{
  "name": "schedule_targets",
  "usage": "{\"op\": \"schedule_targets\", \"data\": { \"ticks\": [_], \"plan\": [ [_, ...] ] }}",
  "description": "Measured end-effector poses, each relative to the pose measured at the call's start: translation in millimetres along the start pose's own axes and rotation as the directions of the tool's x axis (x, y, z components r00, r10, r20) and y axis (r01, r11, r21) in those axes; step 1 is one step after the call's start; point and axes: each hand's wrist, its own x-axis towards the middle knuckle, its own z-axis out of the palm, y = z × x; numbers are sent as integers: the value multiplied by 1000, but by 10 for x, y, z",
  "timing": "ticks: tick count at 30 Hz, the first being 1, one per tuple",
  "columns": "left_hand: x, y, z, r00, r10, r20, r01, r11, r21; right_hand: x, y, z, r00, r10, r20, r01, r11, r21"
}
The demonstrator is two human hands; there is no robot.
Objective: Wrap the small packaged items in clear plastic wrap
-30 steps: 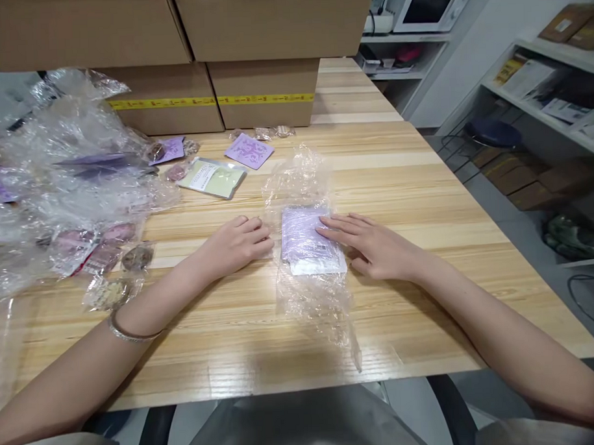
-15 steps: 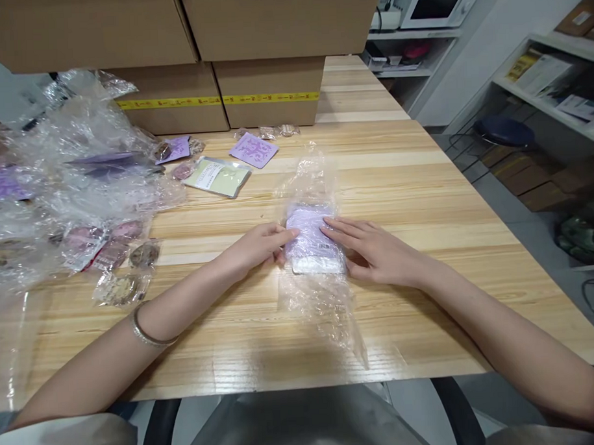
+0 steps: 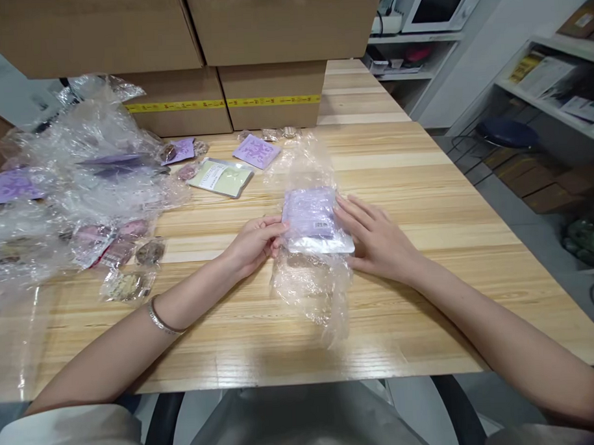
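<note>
A lavender packet with a barcode and a silver foil end (image 3: 310,214) lies in front of me, wrapped in clear plastic film (image 3: 306,287). Loose film spreads beyond its far and near ends. My left hand (image 3: 256,245) pinches the packet's left edge between thumb and fingers. On the other side, my right hand (image 3: 378,239) rests against the right edge with its fingers stretched out and its thumb by the near right corner. Whether any right fingertips reach underneath is hidden.
Crumpled clear wrap (image 3: 99,148) heaps up at the left, with small wrapped items (image 3: 126,285) around it. A pale green pouch (image 3: 221,178) and a purple patterned packet (image 3: 256,151) lie farther back. Cardboard boxes (image 3: 272,80) stand stacked along the rear.
The wrapped packet has shifted slightly away from me, and more of its silver end shows. Its loose near film has bunched up. Both hands stay at its sides.
</note>
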Motion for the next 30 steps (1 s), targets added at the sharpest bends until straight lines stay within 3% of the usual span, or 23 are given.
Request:
{"op": "schedule_targets", "data": {
  "ticks": [2, 5, 8, 9, 11, 13, 15, 18, 21, 24, 28, 29, 30],
  "plan": [
    [-5, -8, 12, 1000, 15, -16, -16, 1000, -23, 9, -37, 29, 996, -39, -74, 35, 998, -51],
    [-26, -45, 47, 1000, 2, -5, -2, 1000, 5, 32, -100, 97, 981, -191, -31, 192, 980, 43],
    [-66, -64, 51, 998, -45, 41, 32, 962, 271, 52, -116, 182, 953, -302, -20, 300, 932, 206],
    [-85, -57, 39, 999, -9, 49, -12, 906, 422, 56, -109, 207, 950, -310, -25, 306, 917, 258],
    [-131, -25, 0, 976, 211, 53, -185, 674, 715, 59, -93, 240, 963, -267, -28, 261, 903, 343],
    [-179, 17, -54, 859, 486, 159, -363, 360, 859, 62, -92, 244, 982, -187, -23, 180, 898, 402],
    [-218, 49, -106, 742, 561, 367, -540, 176, 823, 68, -117, 228, 996, -86, -23, 87, 888, 452],
    [-236, 56, -142, 677, 409, 612, -721, 201, 663, 83, -179, 213, 997, 80, 5, -69, 820, 568],
    [-206, 17, -106, 693, 327, 643, -717, 216, 662, 108, -221, 230, 952, 304, 19, -231, 680, 696],
    [-144, -53, -24, 726, 375, 576, -668, 185, 721, 151, -218, 246, 866, 499, 22, -328, 537, 777],
    [-68, -158, 67, 816, 469, 338, -498, 274, 823, 212, -160, 244, 790, 601, 121, -412, 374, 831],
    [-67, -180, 82, 804, 525, 281, -466, 261, 845, 225, -145, 245, 782, 609, 133, -414, 348, 841],
    [-77, -201, 96, 750, 614, 245, -452, 206, 868, 237, -133, 248, 774, 618, 137, -412, 328, 850]
  ]
}}
